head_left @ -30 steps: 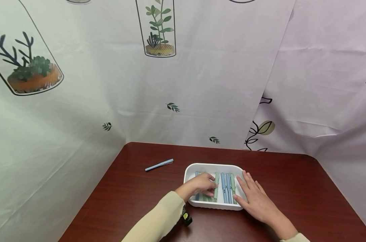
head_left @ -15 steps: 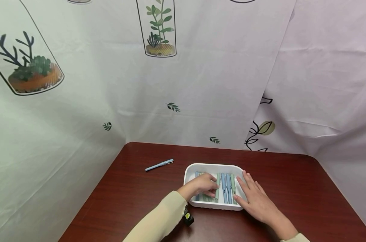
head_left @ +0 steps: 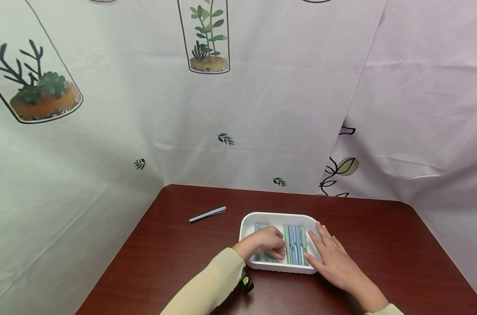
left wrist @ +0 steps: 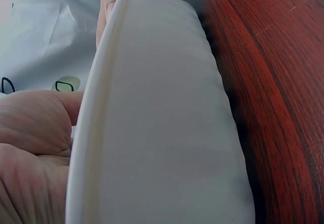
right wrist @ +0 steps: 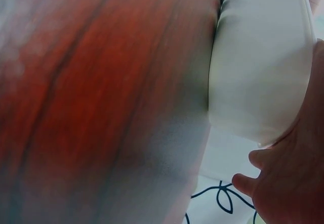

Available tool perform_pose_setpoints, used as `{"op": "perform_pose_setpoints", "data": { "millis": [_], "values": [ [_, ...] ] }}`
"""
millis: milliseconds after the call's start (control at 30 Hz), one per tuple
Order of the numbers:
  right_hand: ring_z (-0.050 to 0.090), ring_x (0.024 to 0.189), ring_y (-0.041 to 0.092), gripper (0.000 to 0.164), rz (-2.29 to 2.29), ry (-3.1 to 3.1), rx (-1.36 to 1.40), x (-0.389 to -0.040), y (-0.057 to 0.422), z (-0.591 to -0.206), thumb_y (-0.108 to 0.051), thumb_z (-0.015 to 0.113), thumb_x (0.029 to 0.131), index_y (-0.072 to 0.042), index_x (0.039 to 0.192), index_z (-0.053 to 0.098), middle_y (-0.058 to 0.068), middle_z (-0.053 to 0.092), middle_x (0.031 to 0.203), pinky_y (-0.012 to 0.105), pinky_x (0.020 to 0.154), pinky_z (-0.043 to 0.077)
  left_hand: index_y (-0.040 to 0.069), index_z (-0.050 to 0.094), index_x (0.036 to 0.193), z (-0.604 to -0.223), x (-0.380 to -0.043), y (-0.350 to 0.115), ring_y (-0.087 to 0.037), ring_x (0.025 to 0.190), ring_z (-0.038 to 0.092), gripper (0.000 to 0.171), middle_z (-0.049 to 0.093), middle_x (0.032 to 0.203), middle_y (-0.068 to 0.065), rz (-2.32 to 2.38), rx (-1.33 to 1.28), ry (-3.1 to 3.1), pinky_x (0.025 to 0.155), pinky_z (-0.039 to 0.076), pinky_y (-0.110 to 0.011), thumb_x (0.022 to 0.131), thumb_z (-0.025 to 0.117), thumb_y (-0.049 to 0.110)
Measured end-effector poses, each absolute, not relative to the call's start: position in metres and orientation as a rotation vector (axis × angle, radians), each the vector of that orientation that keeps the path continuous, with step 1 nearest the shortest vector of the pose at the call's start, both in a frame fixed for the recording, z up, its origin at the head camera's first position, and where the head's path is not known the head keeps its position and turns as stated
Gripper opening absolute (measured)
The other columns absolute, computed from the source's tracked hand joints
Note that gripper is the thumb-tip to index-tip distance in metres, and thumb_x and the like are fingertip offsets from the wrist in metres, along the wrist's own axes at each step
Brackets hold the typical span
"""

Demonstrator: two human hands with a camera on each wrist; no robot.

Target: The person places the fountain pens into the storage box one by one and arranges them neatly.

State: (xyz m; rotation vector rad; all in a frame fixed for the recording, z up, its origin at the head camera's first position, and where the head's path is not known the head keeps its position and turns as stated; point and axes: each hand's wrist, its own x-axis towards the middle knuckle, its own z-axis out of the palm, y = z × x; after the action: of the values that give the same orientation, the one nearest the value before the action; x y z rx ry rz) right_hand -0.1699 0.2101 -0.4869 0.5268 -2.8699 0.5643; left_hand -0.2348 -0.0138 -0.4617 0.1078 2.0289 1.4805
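In the head view my left hand reaches into a white tray, its bent fingers against the left side of a light green pen. Whether they pinch it is hidden. That pen lies beside two blue pens, with another green pen to their right. More blue and green pens lie partly covered under my left hand. My right hand rests at the tray's right rim with fingers extended. The left wrist view shows the palm behind the tray wall.
A blue pen lies on the dark red table, left of and behind the tray. A black wrist device hangs below the left cuff. A white printed cloth rises behind the table.
My left hand has moved slightly right, and the green pen at its fingertips has shifted right until it lies close to the blue pens. My right hand has stayed in place.
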Motion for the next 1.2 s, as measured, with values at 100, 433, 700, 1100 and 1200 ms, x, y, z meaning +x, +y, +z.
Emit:
{"op": "perform_pose_setpoints", "data": {
  "millis": [100,433,700,1100,1200],
  "values": [
    [0.028,0.147,0.048,0.073,0.566,-2.856,0.533,-0.17,0.209,-0.486,-0.051,0.061,0.097,-0.003,0.15,0.047,0.024,0.026,0.163,0.067,0.111,0.03,-0.02,0.049,0.133,-0.462,-0.234,-0.014,-0.018,0.063,0.066,0.043,0.068,0.08,-0.02,1.469,0.106,2.044,0.063,0.062,-0.033,0.096,0.061,-0.003],
    [0.025,0.148,0.047,0.074,0.564,-2.893,0.522,-0.17,0.209,-0.485,-0.052,0.059,0.098,-0.002,0.151,0.045,0.024,0.023,0.164,0.066,0.114,0.027,-0.017,0.05,0.135,-0.453,-0.231,-0.02,-0.021,0.062,0.069,0.044,0.067,0.075,-0.017,1.402,0.132,2.123,0.06,0.061,-0.031,0.096,0.063,0.001],
    [0.028,0.147,0.048,0.073,0.552,-2.866,0.531,-0.17,0.209,-0.485,-0.051,0.061,0.098,-0.002,0.15,0.047,0.025,0.026,0.163,0.066,0.112,0.03,-0.011,0.051,0.136,-0.445,-0.23,-0.029,-0.026,0.069,0.072,0.045,0.068,0.079,-0.017,1.395,0.141,2.155,0.061,0.061,-0.033,0.095,0.064,0.004],
    [0.026,0.147,0.048,0.074,0.562,-2.881,0.531,-0.17,0.21,-0.487,-0.052,0.06,0.098,-0.002,0.151,0.046,0.024,0.025,0.163,0.066,0.113,0.029,-0.008,0.049,0.14,-0.428,-0.234,-0.047,-0.039,0.087,0.073,0.046,0.07,0.094,-0.024,1.383,0.217,2.199,0.067,0.062,-0.04,0.099,0.061,0.009],
    [0.026,0.148,0.047,0.074,0.56,-2.887,0.53,-0.17,0.21,-0.488,-0.052,0.06,0.098,-0.002,0.151,0.046,0.024,0.024,0.164,0.066,0.113,0.028,-0.007,0.049,0.141,-0.424,-0.234,-0.052,-0.037,0.091,0.072,0.047,0.069,0.102,-0.023,1.373,0.239,2.202,0.069,0.062,-0.039,0.099,0.062,0.01]
  ]
}}
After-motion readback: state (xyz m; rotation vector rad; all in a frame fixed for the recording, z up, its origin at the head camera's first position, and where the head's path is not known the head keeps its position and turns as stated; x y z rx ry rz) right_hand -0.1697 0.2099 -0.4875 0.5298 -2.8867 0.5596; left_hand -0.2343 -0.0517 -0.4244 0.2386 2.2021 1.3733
